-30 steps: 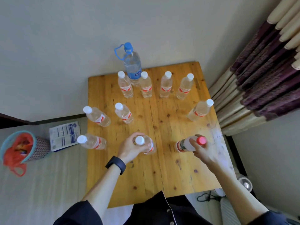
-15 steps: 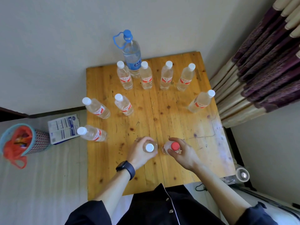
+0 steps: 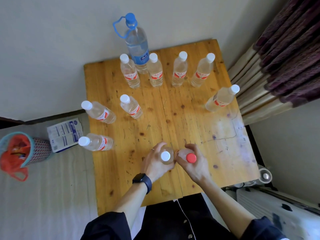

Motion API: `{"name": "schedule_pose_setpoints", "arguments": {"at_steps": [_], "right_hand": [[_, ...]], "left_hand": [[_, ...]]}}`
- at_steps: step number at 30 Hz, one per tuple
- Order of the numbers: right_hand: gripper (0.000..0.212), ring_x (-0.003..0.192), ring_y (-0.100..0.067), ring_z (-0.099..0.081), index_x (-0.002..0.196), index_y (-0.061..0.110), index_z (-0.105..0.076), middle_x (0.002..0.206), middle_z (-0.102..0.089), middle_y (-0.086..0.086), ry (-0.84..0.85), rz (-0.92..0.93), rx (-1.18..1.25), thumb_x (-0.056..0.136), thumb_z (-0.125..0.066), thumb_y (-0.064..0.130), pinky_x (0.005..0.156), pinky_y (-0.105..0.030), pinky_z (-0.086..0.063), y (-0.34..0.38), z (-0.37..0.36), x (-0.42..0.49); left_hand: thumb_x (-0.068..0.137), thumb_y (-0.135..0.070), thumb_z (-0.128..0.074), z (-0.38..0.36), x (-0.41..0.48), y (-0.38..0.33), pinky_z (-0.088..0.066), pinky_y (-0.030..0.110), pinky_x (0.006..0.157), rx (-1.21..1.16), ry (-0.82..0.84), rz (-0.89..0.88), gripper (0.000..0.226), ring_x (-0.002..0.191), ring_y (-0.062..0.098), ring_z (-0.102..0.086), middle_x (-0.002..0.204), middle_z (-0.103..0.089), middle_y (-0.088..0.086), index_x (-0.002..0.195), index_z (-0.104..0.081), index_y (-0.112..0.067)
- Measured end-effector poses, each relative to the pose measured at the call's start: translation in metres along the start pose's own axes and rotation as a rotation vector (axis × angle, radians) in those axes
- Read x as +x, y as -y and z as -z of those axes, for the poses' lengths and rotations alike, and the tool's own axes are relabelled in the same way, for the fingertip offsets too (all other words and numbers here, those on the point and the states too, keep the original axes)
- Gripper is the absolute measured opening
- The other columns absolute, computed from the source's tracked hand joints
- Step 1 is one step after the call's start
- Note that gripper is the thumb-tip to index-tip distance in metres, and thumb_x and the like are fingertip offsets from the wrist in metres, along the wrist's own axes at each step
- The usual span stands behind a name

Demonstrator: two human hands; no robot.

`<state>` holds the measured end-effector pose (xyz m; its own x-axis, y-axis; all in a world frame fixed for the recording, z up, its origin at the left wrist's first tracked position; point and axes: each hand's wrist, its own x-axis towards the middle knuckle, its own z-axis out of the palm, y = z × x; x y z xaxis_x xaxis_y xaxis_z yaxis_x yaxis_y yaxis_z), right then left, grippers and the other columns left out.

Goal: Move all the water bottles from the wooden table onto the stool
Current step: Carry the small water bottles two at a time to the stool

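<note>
Wooden table (image 3: 190, 118) viewed from above, set into a room corner; surface scratched and stained toward its right side.

Left hand (image 3: 154, 164): fingers curled round the upper body of a white-capped bottle (image 3: 165, 156), upright, near the table's front centre. Right hand (image 3: 197, 168): fingers curled round a red-capped bottle (image 3: 191, 158), upright. The two held bottles are just beside each other, the hands touching or nearly so; whether their bases rest on the wood cannot be told, as the hands cover them. A black watch (image 3: 142, 181) is on the left wrist.

Standing free on the table: a large blue-capped bottle (image 3: 137, 47) with a blue carry loop at the far edge; a row of four small bottles (image 3: 180, 71) directly in front of it, white caps, red-and-white labels; a single bottle (image 3: 221, 99) by the right edge; a centre-left bottle (image 3: 130, 106); two left-edge bottles (image 3: 99, 112), one behind the other.

On the floor to the left: a printed packet (image 3: 65, 134), and a patterned wastebasket (image 3: 37, 151) lined with a red bag. A dark curtain (image 3: 285, 58) hangs at upper right.
</note>
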<state>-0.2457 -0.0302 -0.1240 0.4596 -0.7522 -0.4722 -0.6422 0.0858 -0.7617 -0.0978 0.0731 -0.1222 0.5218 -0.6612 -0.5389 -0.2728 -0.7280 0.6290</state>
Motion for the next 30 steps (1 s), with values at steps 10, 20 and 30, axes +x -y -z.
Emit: {"name": "schedule_pose_setpoints", "arguments": {"at_steps": [10, 20, 30], "right_hand": [[0.054, 0.09, 0.008, -0.061, 0.11, 0.033, -0.058, 0.1, -0.066, 0.019, -0.142, -0.058, 0.078, 0.066, -0.088, 0.037, 0.071, -0.018, -0.05, 0.007, -0.023, 0.0], [0.045, 0.092, -0.01, -0.065, 0.098, 0.037, -0.059, 0.099, -0.069, 0.013, -0.335, -0.145, 0.19, 0.063, -0.084, 0.025, 0.071, -0.033, -0.056, 0.0, 0.048, -0.053], [0.04, 0.088, -0.002, -0.063, 0.093, 0.035, -0.062, 0.095, -0.07, 0.016, -0.948, -0.268, 0.367, 0.065, -0.086, 0.019, 0.071, -0.022, -0.048, -0.046, 0.159, -0.232]], "left_hand": [[0.066, -0.04, -0.082, 0.003, 0.015, 0.005, -0.057, 0.037, 0.075, 0.062, 0.038, -0.061, 0.062, 0.095, 0.018, -0.065, 0.108, -0.066, -0.008, 0.117, -0.048, -0.034], [0.06, -0.08, -0.064, 0.029, 0.012, -0.027, -0.057, 0.031, 0.063, 0.295, 0.006, -0.22, 0.069, 0.077, 0.016, -0.068, 0.082, -0.069, -0.013, 0.107, -0.049, -0.032], [0.061, -0.082, -0.064, -0.067, -0.058, -0.156, -0.052, 0.03, 0.064, 0.433, 0.237, -0.79, 0.068, 0.081, 0.021, -0.068, 0.082, -0.069, -0.01, 0.103, -0.056, -0.028]]}}
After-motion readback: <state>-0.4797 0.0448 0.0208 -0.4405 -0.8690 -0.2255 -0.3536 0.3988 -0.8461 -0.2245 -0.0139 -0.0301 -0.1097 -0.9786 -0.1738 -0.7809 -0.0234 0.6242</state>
